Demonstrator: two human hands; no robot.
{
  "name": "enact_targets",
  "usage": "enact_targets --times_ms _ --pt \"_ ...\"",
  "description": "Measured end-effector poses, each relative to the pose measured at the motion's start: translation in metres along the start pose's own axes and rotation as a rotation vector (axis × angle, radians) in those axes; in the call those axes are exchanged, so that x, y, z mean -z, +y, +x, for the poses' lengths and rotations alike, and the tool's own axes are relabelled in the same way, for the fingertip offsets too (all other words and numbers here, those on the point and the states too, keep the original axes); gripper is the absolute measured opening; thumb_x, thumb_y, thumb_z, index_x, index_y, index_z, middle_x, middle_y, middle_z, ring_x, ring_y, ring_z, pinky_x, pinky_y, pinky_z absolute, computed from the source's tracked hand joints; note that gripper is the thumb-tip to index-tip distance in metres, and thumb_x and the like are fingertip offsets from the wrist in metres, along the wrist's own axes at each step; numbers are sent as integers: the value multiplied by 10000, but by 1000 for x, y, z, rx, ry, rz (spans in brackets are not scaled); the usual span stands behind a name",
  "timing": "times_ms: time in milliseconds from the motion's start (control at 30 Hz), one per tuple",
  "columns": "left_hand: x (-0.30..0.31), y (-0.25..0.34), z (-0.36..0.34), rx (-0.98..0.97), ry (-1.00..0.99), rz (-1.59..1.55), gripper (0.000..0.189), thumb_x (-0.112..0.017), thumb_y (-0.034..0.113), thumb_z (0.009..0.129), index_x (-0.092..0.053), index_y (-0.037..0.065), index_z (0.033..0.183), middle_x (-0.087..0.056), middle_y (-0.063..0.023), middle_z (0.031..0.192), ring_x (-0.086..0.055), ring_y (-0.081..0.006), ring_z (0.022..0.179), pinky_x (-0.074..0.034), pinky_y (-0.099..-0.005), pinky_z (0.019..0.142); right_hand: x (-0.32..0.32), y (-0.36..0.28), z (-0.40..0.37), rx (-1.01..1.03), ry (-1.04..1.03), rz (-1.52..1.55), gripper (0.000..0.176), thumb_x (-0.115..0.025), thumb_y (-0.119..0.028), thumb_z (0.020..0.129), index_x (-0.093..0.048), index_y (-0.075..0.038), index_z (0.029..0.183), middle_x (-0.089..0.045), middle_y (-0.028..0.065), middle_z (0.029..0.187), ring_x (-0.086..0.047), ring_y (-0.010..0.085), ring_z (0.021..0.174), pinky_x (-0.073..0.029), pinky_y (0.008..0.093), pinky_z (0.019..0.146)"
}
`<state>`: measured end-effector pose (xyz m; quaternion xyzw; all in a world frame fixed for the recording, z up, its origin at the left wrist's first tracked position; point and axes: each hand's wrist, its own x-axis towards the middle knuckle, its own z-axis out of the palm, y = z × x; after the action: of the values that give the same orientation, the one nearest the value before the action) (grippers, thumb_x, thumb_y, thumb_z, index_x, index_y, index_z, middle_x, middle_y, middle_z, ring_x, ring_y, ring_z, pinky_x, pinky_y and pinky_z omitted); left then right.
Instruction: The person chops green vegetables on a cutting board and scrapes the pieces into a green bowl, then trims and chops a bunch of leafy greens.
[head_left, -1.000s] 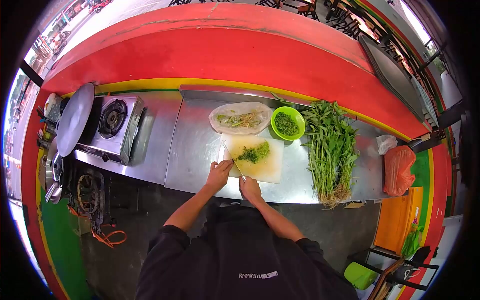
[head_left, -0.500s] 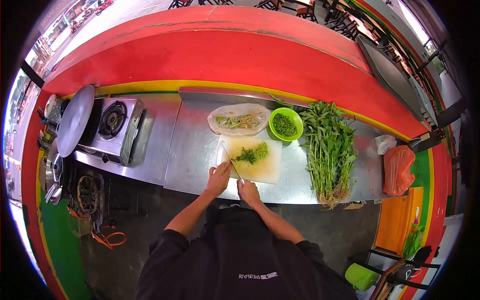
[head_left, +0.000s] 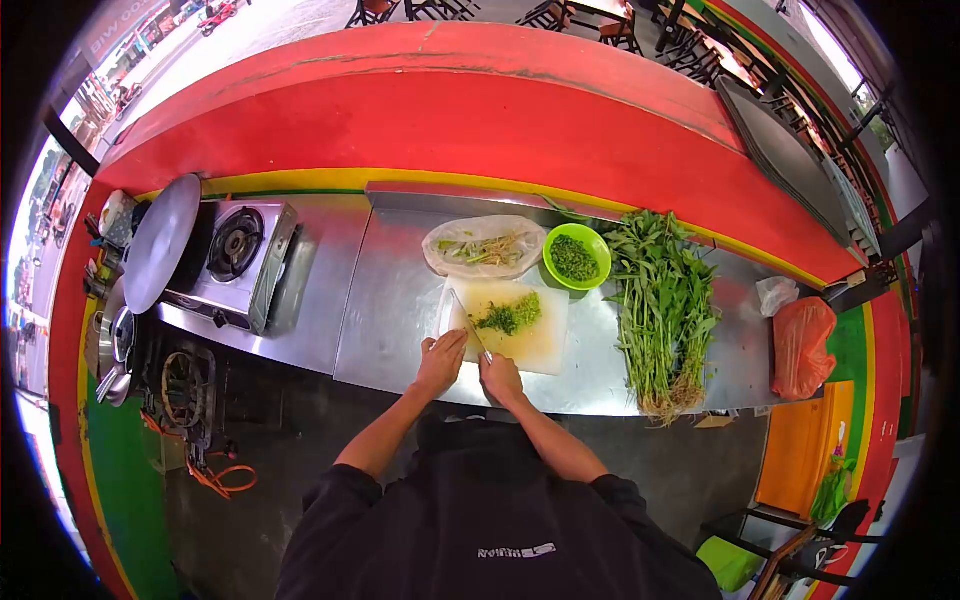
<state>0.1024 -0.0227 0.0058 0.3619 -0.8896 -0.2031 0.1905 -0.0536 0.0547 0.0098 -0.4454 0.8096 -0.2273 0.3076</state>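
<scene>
Nearest me, the right hand (head_left: 500,378) is clamping its fingers round the thin steel knife (head_left: 470,322). The left hand (head_left: 441,362) is resting at the cutting board's (head_left: 535,348) near edge, and I cannot tell whether its fingers are together or apart. The chopped greens (head_left: 508,316) are lying mid-board; they look soft, light and loose, probably best scooped from beneath. Beyond the board, a glossy round green bowl (head_left: 575,257) is sitting.

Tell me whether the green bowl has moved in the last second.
No. The green bowl still sits at the far right corner of the cutting board, beside the plastic bag.
</scene>
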Motion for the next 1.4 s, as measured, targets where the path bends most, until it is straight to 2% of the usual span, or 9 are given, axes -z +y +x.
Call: enact_targets --times_ms 33,133,267,433,533,833,1067,1267,1400 --pt "1 2 2 13 60 -73 332 -587 135 963 -657 54 1278 -639 -75 1336 -576 -213 1242 -360 -444 971 2 4 -2 -5 1 17 483 -536 -408 993 -722 26 893 -691 323 845 -683 513 833 -542 571 773" --pt "4 1 8 59 82 -189 293 -607 124 954 -693 65 1228 -689 -81 1255 -609 -226 1196 -360 -439 970 6 13 -9 -5 -14 58 505 -541 -423 991 -718 34 868 -683 329 823 -677 523 828 -534 583 779" --pt "0 -3 14 90 150 -184 275 -666 129 928 -708 94 1198 -704 -49 1230 -624 -187 1149 -357 -405 967 14 11 -21 -65 -57 79 514 -541 -427 989 -712 43 869 -674 340 821 -675 523 839 -528 578 788" --pt "-6 -2 20 162 218 -203 232 -724 122 882 -740 65 1107 -719 -64 1193 -636 -225 1129 -395 -393 945 3 23 -25 -2 -53 83 513 -536 -430 991 -713 41 890 -675 340 822 -680 513 838 -527 566 803" --pt "-7 -2 20 138 261 -129 243 -738 152 874 -741 76 1105 -712 -49 1185 -625 -226 1121 -407 -392 931 8 22 -28 -32 -66 61 522 -542 -431 988 -710 52 883 -677 340 824 -680 512 845 -528 566 800" --pt "-14 -6 22 155 262 -28 167 -708 189 899 -766 107 1033 -660 -10 978 -601 -213 961 -405 -404 845 6 24 -31 -43 -92 42 558 -551 -443 987 -705 78 861 -673 356 823 -675 530 841 -532 564 807" --pt "-20 -10 21 139 303 -20 140 -692 176 905 -766 112 1005 -652 0 962 -602 -208 938 -399 -394 829 2 21 -31 -20 -85 -1 551 -551 -439 989 -702 76 864 -676 352 820 -677 530 817 -537 570 787" --pt "-15 -11 19 52 215 82 138 -671 153 915 -759 113 1014 -645 -3 951 -600 -201 928 -395 -386 826 -4 17 -23 19 -20 -82 546 -550 -438 990 -704 70 858 -680 342 813 -686 515 786 -551 575 751" --pt "-15 -12 20 69 277 24 126 -696 162 898 -777 145 994 -647 26 938 -605 -177 909 -387 -392 828 -2 9 -14 -2 -31 -36 546 -546 -442 990 -713 68 889 -681 348 833 -683 520 808 -550 571 769"
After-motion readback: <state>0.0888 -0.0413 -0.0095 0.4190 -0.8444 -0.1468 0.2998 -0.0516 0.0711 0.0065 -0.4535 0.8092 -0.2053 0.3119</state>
